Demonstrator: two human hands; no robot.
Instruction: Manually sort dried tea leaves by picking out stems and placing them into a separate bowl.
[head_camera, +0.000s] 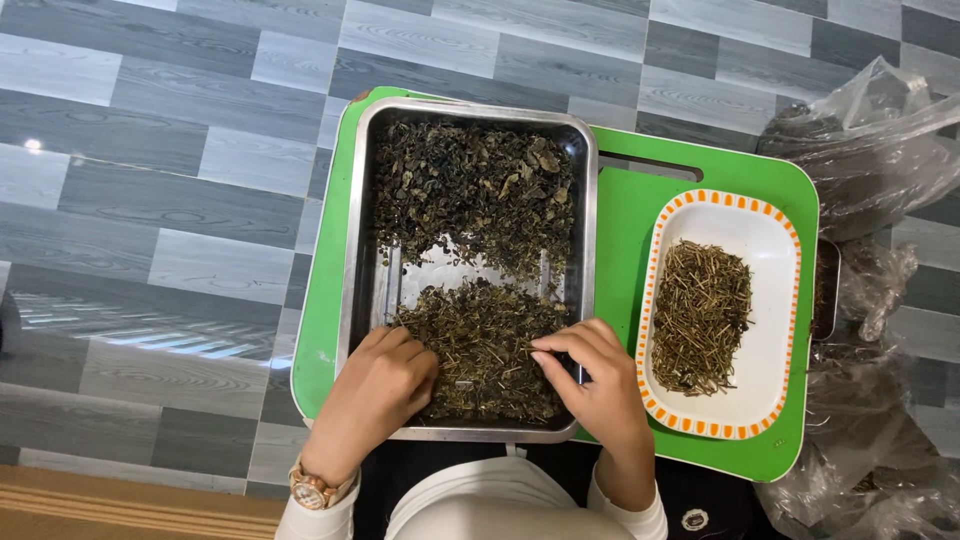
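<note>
A steel tray (365, 200) lies on a green board (630, 220) and holds dark dried leaves (470, 185) at its far end and a second, twiggy heap (480, 335) at its near end. My left hand (375, 390) rests curled on the left of the near heap, fingertips in the leaves. Over the right side of that heap, my right hand (590, 375) has its fingers pinched together on small bits. Whether either hand holds anything is too small to tell. A gold watch (312, 490) is on my left wrist.
A white oblong dish with an orange-checked rim (775, 330) sits on the right of the board, holding a pile of thin dried stems (700, 315). Crumpled clear plastic bags (870, 160) lie to the right on the grey tiled floor (150, 200).
</note>
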